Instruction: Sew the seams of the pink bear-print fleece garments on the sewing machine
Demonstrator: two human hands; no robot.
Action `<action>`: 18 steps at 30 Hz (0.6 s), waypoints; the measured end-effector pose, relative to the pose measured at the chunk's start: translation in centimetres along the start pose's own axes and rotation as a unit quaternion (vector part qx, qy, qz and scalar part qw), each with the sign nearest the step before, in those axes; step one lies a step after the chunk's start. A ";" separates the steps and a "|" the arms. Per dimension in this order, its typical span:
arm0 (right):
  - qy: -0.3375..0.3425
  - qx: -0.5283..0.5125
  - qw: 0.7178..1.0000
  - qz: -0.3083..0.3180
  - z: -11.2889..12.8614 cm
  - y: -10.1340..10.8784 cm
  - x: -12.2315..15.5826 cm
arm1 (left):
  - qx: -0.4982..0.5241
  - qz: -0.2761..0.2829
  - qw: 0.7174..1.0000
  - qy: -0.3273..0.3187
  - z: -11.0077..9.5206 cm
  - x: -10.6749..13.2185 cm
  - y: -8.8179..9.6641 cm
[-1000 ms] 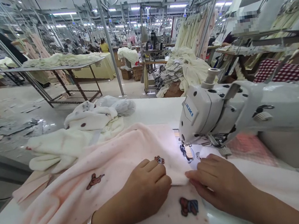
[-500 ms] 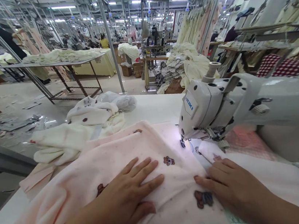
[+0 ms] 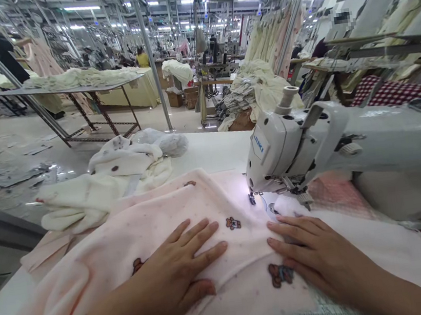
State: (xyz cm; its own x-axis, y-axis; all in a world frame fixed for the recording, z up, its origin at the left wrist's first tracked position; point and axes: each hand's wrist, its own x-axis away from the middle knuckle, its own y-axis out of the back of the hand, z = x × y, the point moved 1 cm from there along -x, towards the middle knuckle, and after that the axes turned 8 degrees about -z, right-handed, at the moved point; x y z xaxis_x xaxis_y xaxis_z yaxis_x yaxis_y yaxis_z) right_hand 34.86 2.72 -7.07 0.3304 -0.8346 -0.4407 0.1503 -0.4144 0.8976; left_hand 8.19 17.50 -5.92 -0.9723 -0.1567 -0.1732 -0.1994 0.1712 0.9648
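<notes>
A pale pink fleece cloth with small bear prints (image 3: 157,221) lies spread over the white sewing table (image 3: 213,149). My left hand (image 3: 175,273) rests flat on it with fingers spread, a silver bangle on the wrist. My right hand (image 3: 311,255) also lies flat on the cloth, fingers stretched toward the needle. The white sewing machine (image 3: 309,139) stands just beyond my right hand, its lit needle area (image 3: 257,200) over the cloth's edge. Neither hand grips anything.
A heap of cream garments (image 3: 109,183) sits on the table's far left part. Red checked fabric (image 3: 396,92) lies behind the machine. Beyond are a metal table with cream cloth (image 3: 80,81), racks of hanging garments (image 3: 272,41), poles and other workstations.
My left hand has gone from curled on a folded edge to lying flat with spread fingers. My right hand has flattened too. The pink cloth now lies smoothed closer to the needle.
</notes>
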 end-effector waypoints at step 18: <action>-0.073 -0.089 0.990 -0.076 0.0 1.0 -0.3 | 0.184 -0.115 0.967 0.137 -3.3 -8.0 -2.2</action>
State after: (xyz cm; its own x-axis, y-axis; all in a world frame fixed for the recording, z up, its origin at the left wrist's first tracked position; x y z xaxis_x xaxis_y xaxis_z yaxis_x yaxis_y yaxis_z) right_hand 34.92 2.60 -6.04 0.1544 -0.8168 -0.5559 0.3541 -0.4796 0.8029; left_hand 16.76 15.20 -6.02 -0.8387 -0.4746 -0.2670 -0.4849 0.4278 0.7628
